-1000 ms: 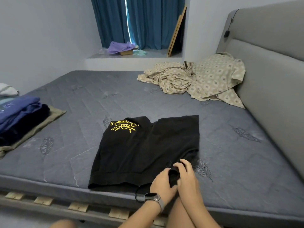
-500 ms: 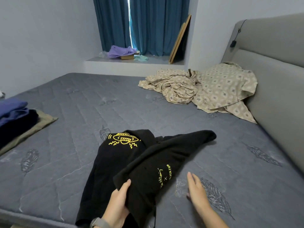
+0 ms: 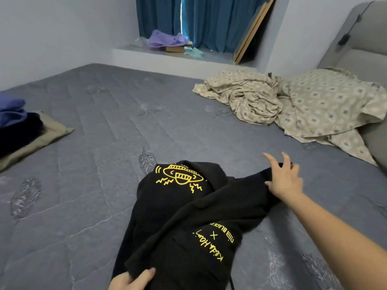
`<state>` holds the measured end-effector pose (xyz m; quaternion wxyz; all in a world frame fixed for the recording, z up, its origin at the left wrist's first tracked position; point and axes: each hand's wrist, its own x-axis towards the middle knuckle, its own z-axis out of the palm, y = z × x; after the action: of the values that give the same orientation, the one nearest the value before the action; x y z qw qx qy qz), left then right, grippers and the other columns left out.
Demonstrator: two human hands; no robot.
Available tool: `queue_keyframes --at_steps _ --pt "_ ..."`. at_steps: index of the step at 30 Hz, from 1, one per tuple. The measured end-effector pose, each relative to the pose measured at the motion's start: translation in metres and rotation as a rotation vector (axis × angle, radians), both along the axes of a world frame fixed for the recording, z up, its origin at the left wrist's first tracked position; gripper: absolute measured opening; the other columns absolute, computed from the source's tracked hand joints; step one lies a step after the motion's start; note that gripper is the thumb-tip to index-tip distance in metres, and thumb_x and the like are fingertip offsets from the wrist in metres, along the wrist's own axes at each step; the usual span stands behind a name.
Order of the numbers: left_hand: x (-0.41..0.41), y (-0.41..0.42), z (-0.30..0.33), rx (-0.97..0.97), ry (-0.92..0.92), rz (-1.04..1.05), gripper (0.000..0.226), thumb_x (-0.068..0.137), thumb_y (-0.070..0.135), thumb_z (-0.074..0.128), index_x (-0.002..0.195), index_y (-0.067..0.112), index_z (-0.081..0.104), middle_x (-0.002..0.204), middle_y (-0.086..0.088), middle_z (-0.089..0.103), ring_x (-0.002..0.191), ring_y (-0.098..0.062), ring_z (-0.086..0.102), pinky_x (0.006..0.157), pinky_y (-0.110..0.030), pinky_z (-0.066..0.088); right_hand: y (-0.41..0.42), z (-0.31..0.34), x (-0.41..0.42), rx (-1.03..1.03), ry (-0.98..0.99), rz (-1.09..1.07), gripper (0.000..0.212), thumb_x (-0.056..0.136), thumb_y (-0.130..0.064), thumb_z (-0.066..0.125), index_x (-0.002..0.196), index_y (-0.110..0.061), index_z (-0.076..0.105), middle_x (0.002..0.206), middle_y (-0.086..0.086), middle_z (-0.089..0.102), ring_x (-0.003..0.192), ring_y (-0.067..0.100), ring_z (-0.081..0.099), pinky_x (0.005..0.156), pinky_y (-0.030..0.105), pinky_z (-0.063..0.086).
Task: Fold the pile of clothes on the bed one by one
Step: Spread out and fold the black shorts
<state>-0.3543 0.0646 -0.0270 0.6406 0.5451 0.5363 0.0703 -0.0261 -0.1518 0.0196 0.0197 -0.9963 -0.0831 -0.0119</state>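
Note:
A pair of black shorts (image 3: pixel 188 216) with yellow prints lies on the grey mattress (image 3: pixel 94 164) in front of me. One leg is folded across the other. My left hand (image 3: pixel 132 279) grips the near edge of the shorts at the bottom of the view, thumb on top of the cloth. My right hand (image 3: pixel 284 178) rests on the far end of the folded-over leg with its fingers spread and straight. A bit of black cloth shows between those fingers.
A stack of folded clothes (image 3: pixel 18 130) in blue, black and olive sits at the mattress's left edge. Crumpled beige patterned bedding (image 3: pixel 293 105) lies at the back right against the grey headboard (image 3: pixel 372 49). A window ledge (image 3: pixel 178 57) holds purple cloth.
The shorts went from lying flat to having one leg folded across. My right hand moved from the near edge out to the far end of that leg. The view has come closer.

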Motion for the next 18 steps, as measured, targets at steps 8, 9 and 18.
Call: queue_keyframes --at_steps 8,9,18 --pt "-0.011 0.03 0.007 0.449 0.126 -0.488 0.02 0.072 0.038 0.079 0.087 0.034 0.066 0.074 0.014 0.069 0.077 0.006 0.061 0.068 -0.012 0.044 -0.014 -0.032 0.056 -0.338 0.262 0.046 0.042 0.087 -0.046 0.056 0.127 -0.033 0.051 0.125 0.004 0.052 0.122 0.034 0.04 0.097 0.048 0.042" --pt "-0.015 0.035 0.013 0.48 0.144 -0.557 0.012 0.074 0.038 0.077 0.076 0.029 0.07 0.068 0.015 0.067 0.07 0.007 0.059 0.065 -0.01 0.043 -0.007 -0.027 0.052 -0.25 0.153 0.054 0.03 0.094 -0.039 0.051 0.122 -0.027 0.056 0.122 0.009 0.052 0.118 0.035 0.04 0.093 0.045 0.044" --pt "-0.044 0.059 0.023 0.353 0.547 -0.808 0.036 0.045 0.059 0.06 0.057 0.026 0.053 0.062 0.014 0.052 0.075 -0.001 0.061 0.083 -0.019 0.049 0.184 0.074 0.011 0.414 -0.431 0.533 0.022 0.091 -0.012 0.051 0.111 -0.017 0.059 0.117 0.017 0.044 0.111 0.037 0.04 0.085 0.05 0.045"
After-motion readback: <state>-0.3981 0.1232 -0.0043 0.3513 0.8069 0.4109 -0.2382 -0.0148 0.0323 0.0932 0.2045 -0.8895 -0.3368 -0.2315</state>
